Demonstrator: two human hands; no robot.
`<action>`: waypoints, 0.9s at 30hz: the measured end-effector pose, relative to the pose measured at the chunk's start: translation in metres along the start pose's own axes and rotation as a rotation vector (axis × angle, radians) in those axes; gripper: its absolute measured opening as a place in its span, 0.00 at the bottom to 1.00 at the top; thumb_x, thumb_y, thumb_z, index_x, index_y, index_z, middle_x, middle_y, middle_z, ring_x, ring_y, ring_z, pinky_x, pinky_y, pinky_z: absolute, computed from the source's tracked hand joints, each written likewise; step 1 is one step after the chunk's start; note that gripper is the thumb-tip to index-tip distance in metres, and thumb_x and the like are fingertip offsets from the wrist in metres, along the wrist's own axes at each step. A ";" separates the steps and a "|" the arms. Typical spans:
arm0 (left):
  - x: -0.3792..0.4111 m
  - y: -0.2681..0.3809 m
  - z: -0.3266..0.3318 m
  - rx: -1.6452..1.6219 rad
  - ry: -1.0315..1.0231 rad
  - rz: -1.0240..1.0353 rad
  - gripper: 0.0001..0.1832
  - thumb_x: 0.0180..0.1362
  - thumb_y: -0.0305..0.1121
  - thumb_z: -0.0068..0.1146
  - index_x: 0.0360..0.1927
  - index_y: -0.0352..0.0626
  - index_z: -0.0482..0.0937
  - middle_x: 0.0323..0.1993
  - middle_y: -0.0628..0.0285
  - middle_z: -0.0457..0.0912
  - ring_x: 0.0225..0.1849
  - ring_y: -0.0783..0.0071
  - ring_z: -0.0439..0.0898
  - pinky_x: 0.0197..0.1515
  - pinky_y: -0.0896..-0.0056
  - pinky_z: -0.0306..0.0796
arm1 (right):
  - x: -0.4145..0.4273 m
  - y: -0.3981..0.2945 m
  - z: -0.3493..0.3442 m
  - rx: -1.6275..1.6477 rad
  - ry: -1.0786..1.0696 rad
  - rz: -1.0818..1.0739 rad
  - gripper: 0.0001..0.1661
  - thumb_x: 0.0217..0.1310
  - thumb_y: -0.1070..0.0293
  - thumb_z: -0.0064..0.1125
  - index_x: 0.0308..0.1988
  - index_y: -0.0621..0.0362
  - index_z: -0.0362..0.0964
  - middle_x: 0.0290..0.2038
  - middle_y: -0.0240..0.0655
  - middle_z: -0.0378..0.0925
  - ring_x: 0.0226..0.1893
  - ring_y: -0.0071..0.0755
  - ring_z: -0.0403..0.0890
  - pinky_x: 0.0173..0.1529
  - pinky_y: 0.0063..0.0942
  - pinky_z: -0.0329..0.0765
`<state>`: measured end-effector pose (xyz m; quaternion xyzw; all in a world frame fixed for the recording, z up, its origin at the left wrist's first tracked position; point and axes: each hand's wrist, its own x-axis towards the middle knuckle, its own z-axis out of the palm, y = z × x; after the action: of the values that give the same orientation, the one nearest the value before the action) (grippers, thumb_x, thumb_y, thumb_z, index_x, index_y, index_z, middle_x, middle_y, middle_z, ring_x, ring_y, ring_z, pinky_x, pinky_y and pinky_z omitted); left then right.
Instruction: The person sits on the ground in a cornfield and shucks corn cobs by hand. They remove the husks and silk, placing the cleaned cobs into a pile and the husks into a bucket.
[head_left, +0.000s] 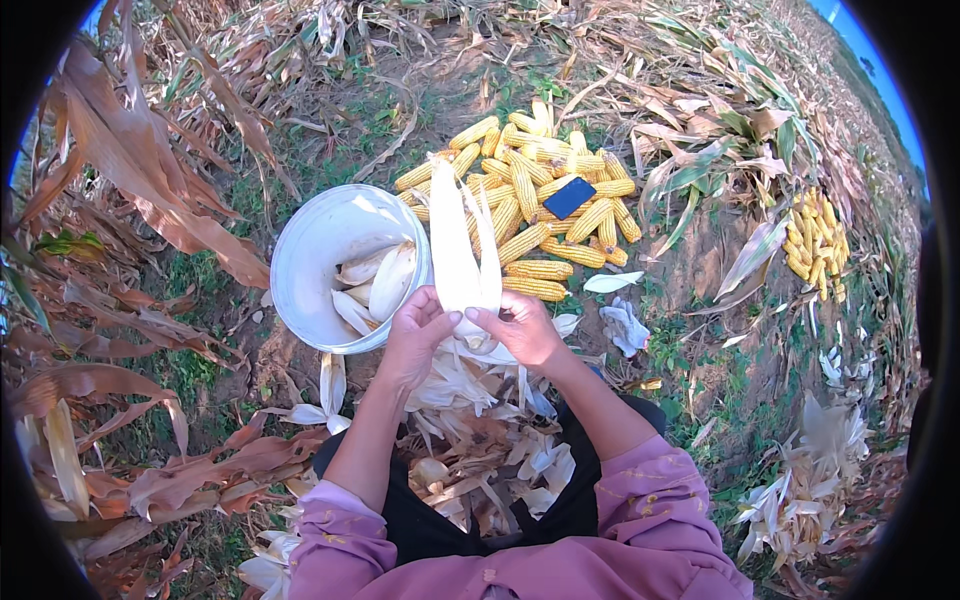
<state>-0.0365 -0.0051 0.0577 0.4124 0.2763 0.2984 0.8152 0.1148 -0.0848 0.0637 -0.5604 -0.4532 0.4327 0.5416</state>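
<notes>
Between my two hands is an ear of corn wrapped in pale husk, its tip pointing away from me. My left hand grips its base from the left, thumb on the husk. From the right, my right hand pinches the same base, thumb close to the other. One strip of husk stands apart from the ear on its right side. A white plastic bucket stands just left of the ear, with several unhusked ears inside. Beyond the ear lies a pile of bare yellow corn cobs.
A dark phone rests on the cob pile. A crumpled pale glove or cloth lies right of it. Loose husks litter the ground between my legs. Farther right is a second cob pile. Dry corn stalks crowd the left side.
</notes>
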 end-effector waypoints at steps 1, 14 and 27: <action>0.001 0.001 0.002 0.006 -0.009 0.004 0.13 0.54 0.22 0.55 0.44 0.39 0.71 0.41 0.64 0.76 0.42 0.81 0.75 0.44 0.80 0.69 | 0.000 0.002 0.002 0.039 0.036 -0.001 0.14 0.56 0.66 0.60 0.40 0.62 0.75 0.31 0.31 0.79 0.29 0.16 0.75 0.34 0.19 0.72; 0.002 -0.005 0.006 0.138 0.010 0.026 0.08 0.53 0.23 0.57 0.38 0.37 0.76 0.33 0.65 0.80 0.34 0.84 0.76 0.39 0.82 0.68 | -0.007 -0.011 0.004 -0.319 0.123 -0.123 0.17 0.50 0.63 0.57 0.40 0.61 0.72 0.26 0.45 0.76 0.26 0.41 0.79 0.32 0.32 0.73; -0.013 -0.014 0.018 0.208 -0.168 0.074 0.13 0.50 0.20 0.50 0.41 0.34 0.74 0.38 0.64 0.78 0.41 0.79 0.76 0.46 0.75 0.69 | 0.017 0.047 -0.021 -0.100 0.205 -0.049 0.16 0.48 0.71 0.58 0.42 0.60 0.71 0.33 0.39 0.79 0.31 0.34 0.81 0.37 0.27 0.75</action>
<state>-0.0295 -0.0300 0.0578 0.5280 0.2212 0.2626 0.7767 0.1410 -0.0732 0.0175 -0.6167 -0.4300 0.3369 0.5667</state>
